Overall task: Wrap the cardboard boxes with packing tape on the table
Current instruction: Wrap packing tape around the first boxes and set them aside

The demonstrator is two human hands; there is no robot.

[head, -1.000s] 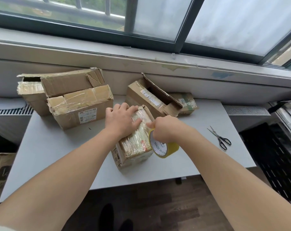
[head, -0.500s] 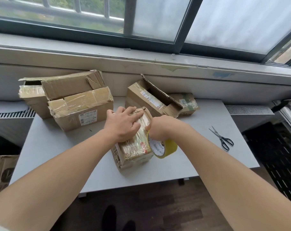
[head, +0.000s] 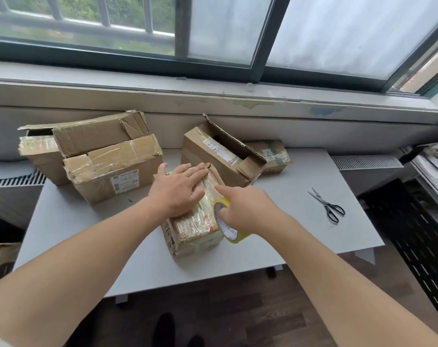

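Grey table [head: 70, 221] under a window, other cardboard boxes [head: 112, 171] crowded along its back. Small box [head: 193, 231] sits mid-table, straight ahead of me, long axis running away from me, top glossy with tape. Left hand [head: 178, 194] lies flat on its top, fingers straight, pressing down. Right hand [head: 245, 209], nearer the box's right side, grips the tape roll [head: 229, 230] against that side, index finger stretched toward the top edge. Scissors [head: 325, 206] lie well apart, rightward. Next pull probably follows that axis.

We see a grey surface [head: 275, 249] carrying a tape-wrapped box [head: 195, 232] near its front middle. A cluster of boxes [head: 112, 176] sits back left, an open-flapped box [head: 208, 156] and a small parcel [head: 273, 156] behind, and scissors [head: 326, 206] well apart at right.
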